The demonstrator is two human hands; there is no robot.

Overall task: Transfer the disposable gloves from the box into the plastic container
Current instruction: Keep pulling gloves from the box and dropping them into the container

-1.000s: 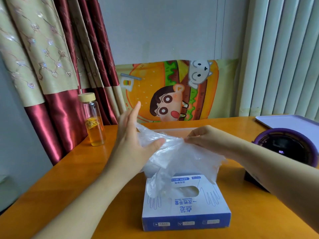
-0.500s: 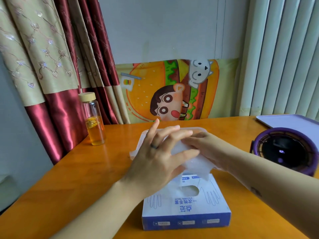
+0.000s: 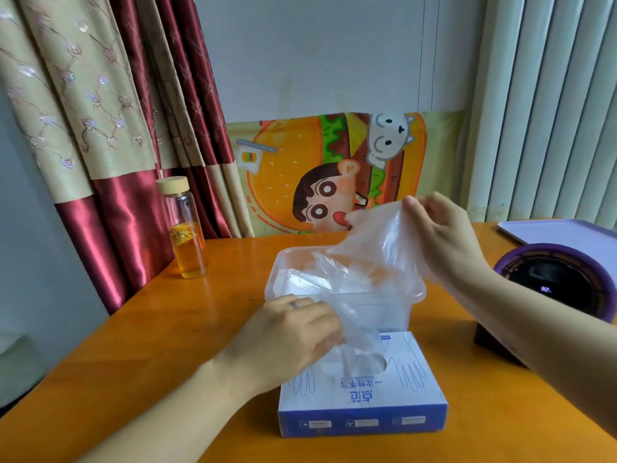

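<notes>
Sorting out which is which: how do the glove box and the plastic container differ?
The glove box is opaque, blue and white; the plastic container is clear. The box has only a slot on top; the container is open-topped. Both stand on the table.

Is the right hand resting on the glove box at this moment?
No, the right hand holds a clear glove up above the plastic container, while the left hand is at the box.
</notes>
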